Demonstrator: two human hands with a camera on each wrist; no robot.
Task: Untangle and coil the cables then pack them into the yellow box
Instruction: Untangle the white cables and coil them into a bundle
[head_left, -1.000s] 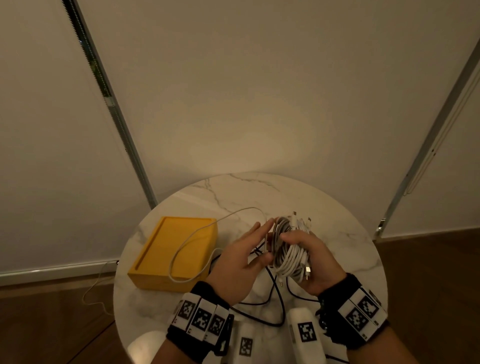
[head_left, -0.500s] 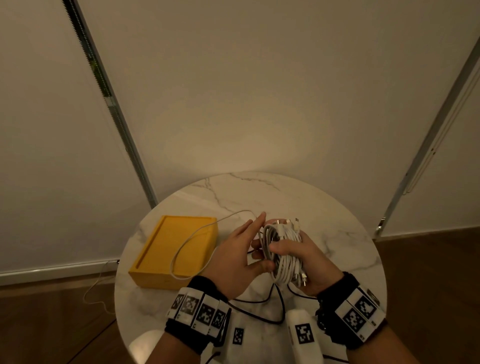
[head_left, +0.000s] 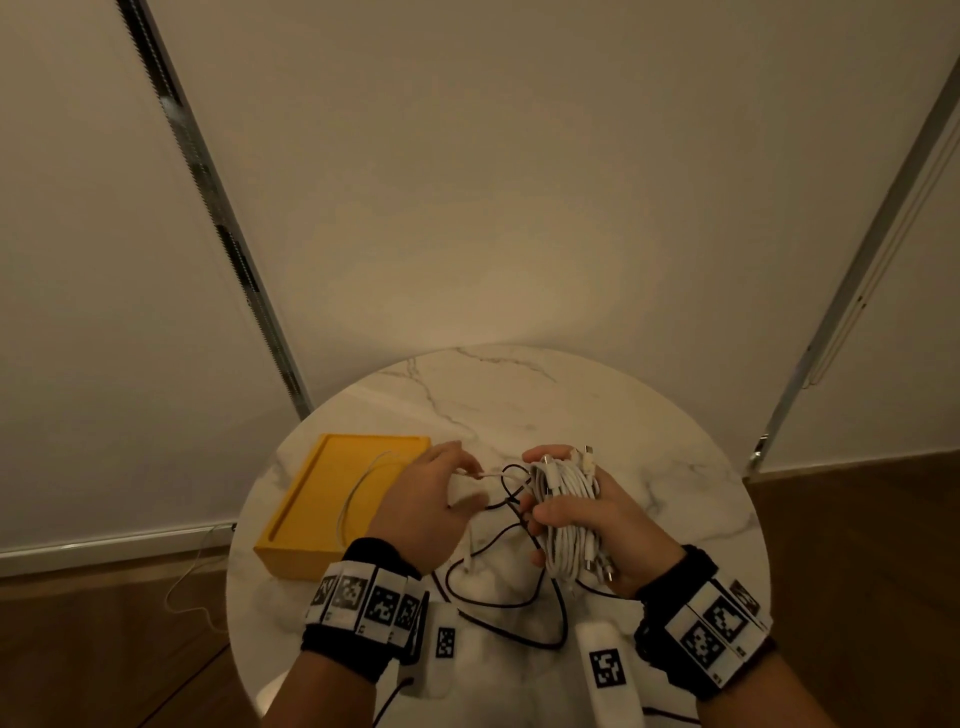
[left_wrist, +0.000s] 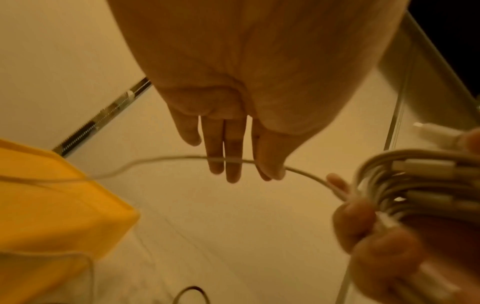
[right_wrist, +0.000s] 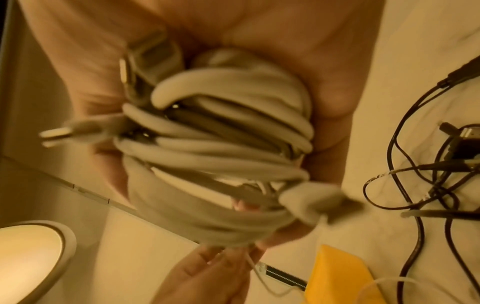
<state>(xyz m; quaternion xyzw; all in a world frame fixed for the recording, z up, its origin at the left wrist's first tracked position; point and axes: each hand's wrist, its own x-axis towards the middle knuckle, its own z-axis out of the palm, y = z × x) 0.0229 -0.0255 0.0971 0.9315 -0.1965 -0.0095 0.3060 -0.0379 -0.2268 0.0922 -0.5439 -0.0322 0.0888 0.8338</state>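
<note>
My right hand (head_left: 538, 486) grips a thick bundle of coiled white cables (head_left: 566, 501) above the middle of the table; in the right wrist view the bundle (right_wrist: 221, 144) fills the palm, plugs sticking out. My left hand (head_left: 462, 470) is a little to its left and pinches a thin white cable (left_wrist: 166, 158) between thumb and forefinger. This strand runs from the bundle (left_wrist: 415, 185) across my fingers and over the yellow box (head_left: 332, 499). The box sits open at the table's left. Loose black cables (head_left: 511, 603) lie tangled on the table under my hands.
The round marble table (head_left: 660, 441) stands against a pale wall. Two white tagged devices (head_left: 605, 670) lie at its near edge. The thin white cable trails off the table's left side to the wooden floor (head_left: 189, 587). A round lit lamp top (right_wrist: 28, 257) shows below the table.
My left hand has left the bundle, where it lay flat, and moved left, now pinching the thin white strand and drawing it out. The right hand still holds the bundle, slightly to the right.
</note>
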